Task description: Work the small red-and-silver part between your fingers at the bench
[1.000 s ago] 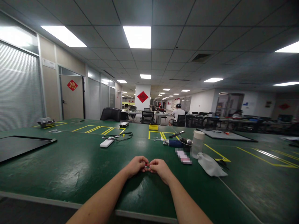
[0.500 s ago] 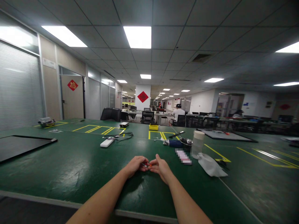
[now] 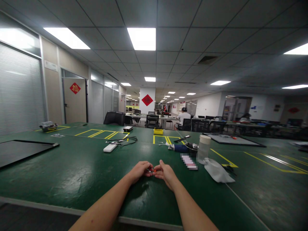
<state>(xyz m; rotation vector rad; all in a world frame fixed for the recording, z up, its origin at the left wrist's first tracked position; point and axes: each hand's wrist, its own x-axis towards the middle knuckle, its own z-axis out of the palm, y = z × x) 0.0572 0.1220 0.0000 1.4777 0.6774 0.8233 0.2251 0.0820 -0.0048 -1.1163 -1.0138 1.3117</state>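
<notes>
Above the near part of the green table (image 3: 96, 179), my left hand (image 3: 139, 170) is closed on a small red and silvery object (image 3: 149, 170). Its kind is too small to make out, and the fingers cover part of it. My right hand (image 3: 166, 173) faces it from the right, fingertips pinched on a small orange piece (image 3: 154, 170), with the thumb raised. The two pieces meet or nearly meet between the hands; whether they are joined, I cannot tell.
A white power strip (image 3: 110, 147) with black cable lies ahead on the left. To the right stand a translucent bottle (image 3: 203, 150), a white bag (image 3: 218, 170), a metal bowl (image 3: 192, 146) and a blue cloth-like bundle (image 3: 181, 148). A black tray (image 3: 21, 152) lies far left.
Almost nothing differs. My right thumb has shifted very slightly; both hands stay in place with the small pieces between them.
</notes>
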